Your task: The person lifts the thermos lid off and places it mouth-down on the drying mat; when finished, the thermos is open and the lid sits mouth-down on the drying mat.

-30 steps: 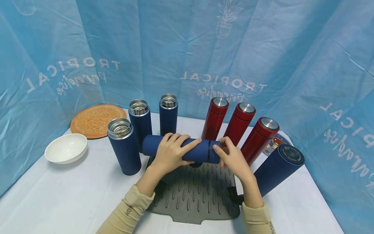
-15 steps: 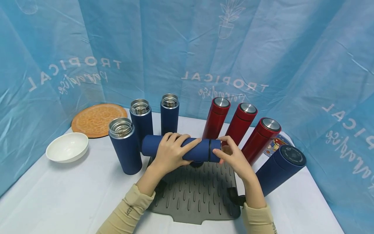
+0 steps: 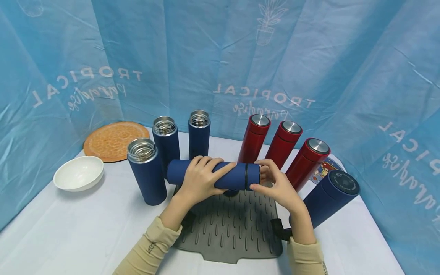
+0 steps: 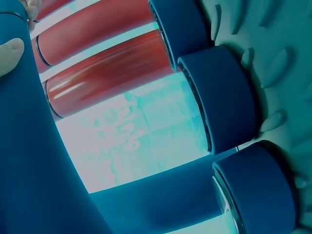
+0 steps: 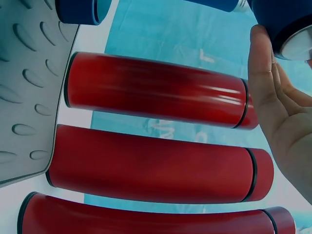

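Above the grey ridged mat point(image 3: 230, 229), my left hand point(image 3: 203, 177) grips a blue thermos point(image 3: 177, 171) round its body, holding it sideways. My right hand point(image 3: 283, 191) pinches the blue cap point(image 3: 252, 177) at its right end, thumb low and index finger on top; the other fingers are partly hidden behind the end. In the right wrist view, the thumb point(image 5: 263, 48) lies against the cap's rim. Three blue thermoses, one nearest point(image 3: 148, 179), stand uncapped with bare steel mouths to the left. In the left wrist view, loose blue caps point(image 4: 222, 97) sit on the mat.
Three red thermoses, the nearest point(image 3: 304, 166), stand capped at the right, behind my right hand. A capped blue thermos point(image 3: 324, 202) stands beside my right wrist. At the left are a white bowl point(image 3: 77, 175) and a round orange mat point(image 3: 113, 141). A blue curtain point(image 3: 192, 57) hangs behind.
My right hand has shifted slightly outward and down, its thumb sliding lower on the cap and its fingers spreading round the end. The left hand and the thermos stay nearly in place.
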The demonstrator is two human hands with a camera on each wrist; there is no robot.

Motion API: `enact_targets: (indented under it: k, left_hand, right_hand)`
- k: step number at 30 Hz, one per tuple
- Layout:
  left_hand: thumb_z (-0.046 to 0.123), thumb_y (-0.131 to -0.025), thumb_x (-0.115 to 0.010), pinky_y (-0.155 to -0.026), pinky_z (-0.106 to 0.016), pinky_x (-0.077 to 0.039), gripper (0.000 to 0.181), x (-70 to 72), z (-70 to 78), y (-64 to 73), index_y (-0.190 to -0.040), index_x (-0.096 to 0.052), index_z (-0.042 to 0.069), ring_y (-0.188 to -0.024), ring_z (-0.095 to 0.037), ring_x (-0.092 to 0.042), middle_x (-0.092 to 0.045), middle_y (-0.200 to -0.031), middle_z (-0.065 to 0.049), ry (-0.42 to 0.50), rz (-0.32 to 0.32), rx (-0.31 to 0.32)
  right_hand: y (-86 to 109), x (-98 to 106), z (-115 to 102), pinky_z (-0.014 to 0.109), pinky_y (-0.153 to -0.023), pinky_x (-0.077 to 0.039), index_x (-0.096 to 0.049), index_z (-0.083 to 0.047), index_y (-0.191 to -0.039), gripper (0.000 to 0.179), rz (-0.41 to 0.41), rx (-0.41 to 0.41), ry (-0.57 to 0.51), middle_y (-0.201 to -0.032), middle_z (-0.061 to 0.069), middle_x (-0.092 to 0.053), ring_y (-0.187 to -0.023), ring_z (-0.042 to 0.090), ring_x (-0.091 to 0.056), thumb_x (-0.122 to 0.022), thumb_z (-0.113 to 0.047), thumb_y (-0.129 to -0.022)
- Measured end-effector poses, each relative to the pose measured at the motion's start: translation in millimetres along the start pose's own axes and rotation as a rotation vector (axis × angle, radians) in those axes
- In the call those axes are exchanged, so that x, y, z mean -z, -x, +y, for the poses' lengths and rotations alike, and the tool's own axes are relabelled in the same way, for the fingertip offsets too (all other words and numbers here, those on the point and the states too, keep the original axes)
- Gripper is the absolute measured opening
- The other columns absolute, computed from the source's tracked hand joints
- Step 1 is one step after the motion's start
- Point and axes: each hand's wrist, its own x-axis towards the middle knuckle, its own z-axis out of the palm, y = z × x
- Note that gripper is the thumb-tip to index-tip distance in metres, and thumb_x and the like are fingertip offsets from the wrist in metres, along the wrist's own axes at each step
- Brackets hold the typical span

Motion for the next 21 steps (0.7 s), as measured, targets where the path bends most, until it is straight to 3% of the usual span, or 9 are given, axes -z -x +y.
enact_targets:
  k: [7,15,21]
  left_hand:
    - [0.055,-0.051,-0.083,-0.078,-0.039,-0.047,0.082,-1.0,0.0,-0.1,-0.124,-0.058,0.027,-0.086,-0.023,-0.061,-0.064,-0.101,-0.004,0.002,0.015,-0.011]
    - [0.057,-0.051,-0.082,-0.078,-0.039,-0.047,0.083,-0.8,0.2,0.0,-0.124,-0.058,0.027,-0.086,-0.023,-0.061,-0.064,-0.101,-0.004,-0.006,0.002,-0.022]
    - [0.057,-0.051,-0.082,-0.078,-0.039,-0.048,0.083,-1.3,-0.7,0.3,-0.124,-0.058,0.026,-0.086,-0.023,-0.061,-0.064,-0.1,-0.004,0.005,0.005,-0.013]
  right_hand:
    - [0.5,2.0,-0.3,0.048,-0.087,-0.043,-0.041,-0.014,-0.128,0.063,-0.024,0.02,0.035,-0.113,0.01,-0.056,-0.098,0.026,-0.055,-0.075,-0.016,-0.074]
    - [0.4,1.0,2.3,0.053,-0.09,-0.039,-0.04,-0.014,-0.123,0.068,-0.044,0.074,0.097,-0.123,0.007,-0.042,-0.108,0.026,-0.045,-0.08,-0.009,-0.068]
    - [-1.5,-1.7,1.1,0.052,-0.089,-0.043,-0.021,-0.022,-0.142,0.076,-0.056,-0.038,0.074,-0.135,0.015,-0.035,-0.112,0.032,-0.047,-0.067,-0.026,-0.082]
